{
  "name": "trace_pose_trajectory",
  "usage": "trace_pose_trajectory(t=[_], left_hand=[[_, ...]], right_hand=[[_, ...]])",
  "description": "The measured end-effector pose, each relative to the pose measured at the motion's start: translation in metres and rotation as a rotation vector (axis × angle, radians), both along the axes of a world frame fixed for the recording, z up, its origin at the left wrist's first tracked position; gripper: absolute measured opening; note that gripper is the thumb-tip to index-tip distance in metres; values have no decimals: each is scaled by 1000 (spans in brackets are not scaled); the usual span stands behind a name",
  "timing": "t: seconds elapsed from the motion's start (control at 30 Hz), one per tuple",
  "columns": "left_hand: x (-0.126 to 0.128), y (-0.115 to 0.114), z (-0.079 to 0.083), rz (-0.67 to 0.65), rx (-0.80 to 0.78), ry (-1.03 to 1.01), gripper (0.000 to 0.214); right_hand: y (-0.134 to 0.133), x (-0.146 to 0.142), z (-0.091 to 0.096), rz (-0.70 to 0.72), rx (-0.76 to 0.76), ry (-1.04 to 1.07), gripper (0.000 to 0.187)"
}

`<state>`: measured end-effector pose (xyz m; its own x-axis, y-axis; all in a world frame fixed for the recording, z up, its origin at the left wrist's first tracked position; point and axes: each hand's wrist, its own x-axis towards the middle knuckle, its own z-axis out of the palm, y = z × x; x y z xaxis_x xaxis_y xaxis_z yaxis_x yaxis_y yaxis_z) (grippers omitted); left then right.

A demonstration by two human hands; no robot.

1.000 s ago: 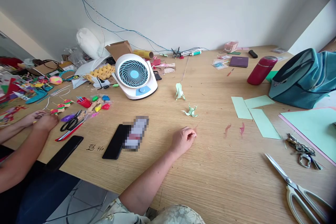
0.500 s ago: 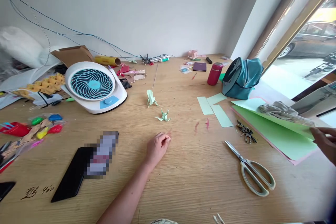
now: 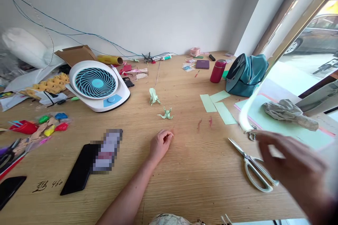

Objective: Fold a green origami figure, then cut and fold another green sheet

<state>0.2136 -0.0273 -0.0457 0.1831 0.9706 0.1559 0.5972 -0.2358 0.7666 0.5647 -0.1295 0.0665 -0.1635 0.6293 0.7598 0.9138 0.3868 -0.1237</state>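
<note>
My left hand (image 3: 161,144) rests on the wooden table with fingers curled closed, and nothing shows in them. Two folded light-green paper figures, one taller (image 3: 153,97) and one low and spread (image 3: 166,113), stand beyond it. At the right, my right hand (image 3: 287,161) is blurred and raised, pinching a sheet of paper (image 3: 246,114) that shows almost edge-on as a pale curved strip. Below that hand lie scissors (image 3: 257,174), their handles partly covered by it. Green paper strips (image 3: 225,113) lie left of the sheet, and the keys (image 3: 252,135) are partly hidden.
A paper stack (image 3: 293,133) bears a crumpled grey cloth (image 3: 290,112). Behind stand a teal bag (image 3: 246,75) and a red flask (image 3: 218,71). On the left are a white fan (image 3: 118,89), a black phone-like slab (image 3: 79,172), a blurred-out screen (image 3: 108,151) and colourful clutter (image 3: 49,130).
My right hand has moved left from the paper stack, lifting the top green sheet off it; a paler sheet now shows under the cloth. My left hand stays in place on the table.
</note>
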Motion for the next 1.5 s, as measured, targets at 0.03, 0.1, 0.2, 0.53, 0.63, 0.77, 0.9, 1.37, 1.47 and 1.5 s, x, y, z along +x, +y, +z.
trace_pose_trajectory(t=[0.03, 0.1, 0.2, 0.53, 0.63, 0.77, 0.9, 1.37, 1.47, 1.5], left_hand=[[0, -1, 1, -5, -17, -33, 25], [0, -6, 4, -29, -71, -97, 34], [0, -12, 8, -70, -166, -168, 50], [-3, -12, 5, 12, -305, -188, 53], [-4, -11, 1, 5, -299, -178, 50], [-5, -9, -3, 2, -267, -165, 41], [-4, -10, -4, -11, -222, -120, 24], [-21, 61, 17, 30, 255, 316, 26], [-12, 82, 16, -33, 282, 408, 22], [-9, 88, 15, -43, 286, 429, 21]], right_hand=[[3, -25, -8, 133, 10, -57, 20], [5, -72, -25, 284, -71, -143, 22], [-1, -126, -47, 453, -221, -213, 12], [-26, -197, -94, 698, -447, -234, 17], [-28, -203, -101, 722, -440, -220, 17], [-30, -204, -105, 724, -433, -168, 16], [-33, -202, -105, 735, -369, -150, 20], [-53, -179, -101, 797, -176, -29, 32], [-57, -176, -102, 790, -201, -31, 30], [-58, -175, -103, 779, -227, -34, 28]])
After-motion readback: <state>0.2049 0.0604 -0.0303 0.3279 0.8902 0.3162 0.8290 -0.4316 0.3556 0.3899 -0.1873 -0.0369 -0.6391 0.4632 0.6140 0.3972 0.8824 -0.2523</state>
